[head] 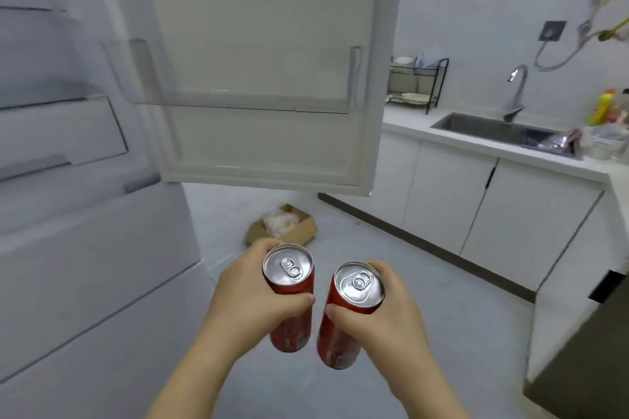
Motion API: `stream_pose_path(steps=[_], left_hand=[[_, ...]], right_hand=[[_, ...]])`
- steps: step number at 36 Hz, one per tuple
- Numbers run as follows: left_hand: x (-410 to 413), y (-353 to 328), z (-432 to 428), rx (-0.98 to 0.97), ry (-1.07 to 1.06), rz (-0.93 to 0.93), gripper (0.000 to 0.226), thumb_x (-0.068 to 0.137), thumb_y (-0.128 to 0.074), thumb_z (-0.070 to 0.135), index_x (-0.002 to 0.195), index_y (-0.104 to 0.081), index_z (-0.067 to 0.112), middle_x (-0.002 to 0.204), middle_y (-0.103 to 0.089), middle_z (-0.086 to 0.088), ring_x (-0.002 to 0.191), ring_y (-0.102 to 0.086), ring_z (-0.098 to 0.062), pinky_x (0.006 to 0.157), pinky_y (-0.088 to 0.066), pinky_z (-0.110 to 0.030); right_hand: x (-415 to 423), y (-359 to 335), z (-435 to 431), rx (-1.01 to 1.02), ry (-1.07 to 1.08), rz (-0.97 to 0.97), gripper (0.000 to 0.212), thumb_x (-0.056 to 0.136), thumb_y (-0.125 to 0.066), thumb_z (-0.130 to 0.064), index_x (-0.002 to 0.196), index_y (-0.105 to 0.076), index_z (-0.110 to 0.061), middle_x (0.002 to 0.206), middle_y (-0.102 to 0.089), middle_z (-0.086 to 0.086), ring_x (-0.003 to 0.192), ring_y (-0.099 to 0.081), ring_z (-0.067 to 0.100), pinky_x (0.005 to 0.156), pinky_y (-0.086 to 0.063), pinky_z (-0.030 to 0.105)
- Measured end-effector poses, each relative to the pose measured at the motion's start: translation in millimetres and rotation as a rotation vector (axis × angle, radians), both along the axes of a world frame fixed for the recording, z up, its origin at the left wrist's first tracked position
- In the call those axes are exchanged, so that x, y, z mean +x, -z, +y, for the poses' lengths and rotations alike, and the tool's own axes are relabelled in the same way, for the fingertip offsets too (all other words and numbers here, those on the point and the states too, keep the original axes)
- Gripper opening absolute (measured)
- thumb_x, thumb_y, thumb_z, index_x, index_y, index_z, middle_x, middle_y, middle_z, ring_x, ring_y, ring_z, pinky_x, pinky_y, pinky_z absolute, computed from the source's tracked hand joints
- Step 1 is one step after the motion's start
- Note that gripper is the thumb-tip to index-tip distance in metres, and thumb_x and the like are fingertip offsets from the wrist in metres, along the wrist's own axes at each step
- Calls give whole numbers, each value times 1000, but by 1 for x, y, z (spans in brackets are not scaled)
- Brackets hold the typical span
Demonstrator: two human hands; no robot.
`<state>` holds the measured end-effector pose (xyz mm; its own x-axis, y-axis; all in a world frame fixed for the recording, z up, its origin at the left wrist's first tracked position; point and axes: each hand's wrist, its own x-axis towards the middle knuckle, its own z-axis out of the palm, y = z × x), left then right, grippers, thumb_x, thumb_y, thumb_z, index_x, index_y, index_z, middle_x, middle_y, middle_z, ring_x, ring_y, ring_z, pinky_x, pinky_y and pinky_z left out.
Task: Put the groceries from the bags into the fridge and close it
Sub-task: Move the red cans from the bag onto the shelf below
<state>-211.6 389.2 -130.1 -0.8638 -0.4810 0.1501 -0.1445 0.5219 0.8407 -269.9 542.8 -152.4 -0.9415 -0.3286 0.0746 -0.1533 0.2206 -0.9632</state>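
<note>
Head view: the left hand point(248, 296) grips one red can point(289, 296) upright, and the right hand point(377, 309) grips a second red can point(350, 313) just beside it, low before the fridge point(85, 248). The fridge door point(269, 61) stands open above them. A cardboard box point(282, 224) sits on the floor point(408, 282).

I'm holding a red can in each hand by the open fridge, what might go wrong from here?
Both hands are full, the left hand on the left can, the right hand on the right can, so nothing is free to steady the fridge door. The cardboard box on the floor ahead may trip you.
</note>
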Motion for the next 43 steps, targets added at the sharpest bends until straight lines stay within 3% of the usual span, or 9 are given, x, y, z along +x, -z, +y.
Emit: stream_pose_path(steps=[7,10,14,19,23,28,33,37,43], left_hand=[[28,-9,-104,39,-336,50,57,54,-84,17,96,-52,36,90,-63,16,86,-59,-3,68,-45,-21],[39,-15,-141,75,-476,93,59,54,-84,15,95,-48,38,90,-61,17,87,-57,0,67,-43,-18],[50,-25,-184,104,-633,160,61,46,-84,21,94,-49,35,90,-63,17,88,-61,-6,78,-49,-30],[53,-40,-233,53,-782,253,55,54,-84,8,88,-51,36,87,-63,18,84,-60,0,75,-47,-27],[52,-54,-272,32,-872,318,52,55,-83,8,87,-53,35,84,-63,16,75,-57,11,67,-43,-21],[50,-71,-315,-4,-952,374,51,57,-82,7,90,-54,34,86,-64,14,73,-57,12,65,-43,-19],[53,-87,-353,-34,-1046,464,54,59,-81,7,93,-52,36,91,-63,14,85,-61,-5,76,-48,-28],[57,-103,-382,-54,-1069,531,70,60,-81,11,112,-42,36,98,-63,8,85,-62,-10,78,-50,-30],[63,-137,-424,-78,-1023,633,56,46,-76,28,92,-46,37,94,-63,10,87,-64,-10,83,-53,-40]], right_hand=[[-7,-14,-131,-41,-268,-27,52,48,-78,-21,95,-58,-30,99,-62,-5,89,-62,8,81,-51,32],[-9,-22,-179,-59,-389,-32,43,58,-80,-7,88,-59,-29,85,-67,-8,75,-64,1,70,-50,23],[-10,-32,-242,-92,-533,-2,38,53,-80,-13,80,-59,-28,78,-66,-14,69,-61,-2,63,-46,18],[-20,-48,-309,-156,-666,30,43,60,-78,-6,81,-56,-36,78,-65,-17,70,-59,-11,56,-42,2],[-31,-63,-364,-212,-783,39,45,61,-78,-7,92,-58,-33,80,-66,-23,72,-61,-8,57,-44,4],[-35,-83,-428,-283,-881,48,46,62,-80,-9,92,-57,-35,79,-66,-22,73,-61,-10,63,-45,11],[-31,-100,-477,-347,-946,50,53,62,-80,-11,105,-56,-32,90,-66,-16,78,-62,-6,68,-45,14],[-22,-118,-510,-417,-993,52,68,62,-81,-13,111,-45,-42,99,-58,-20,88,-61,-1,79,-49,22],[-10,-151,-555,-509,-1004,92,65,60,-83,-20,108,-45,-40,102,-60,-16,88,-63,1,78,-52,24]])
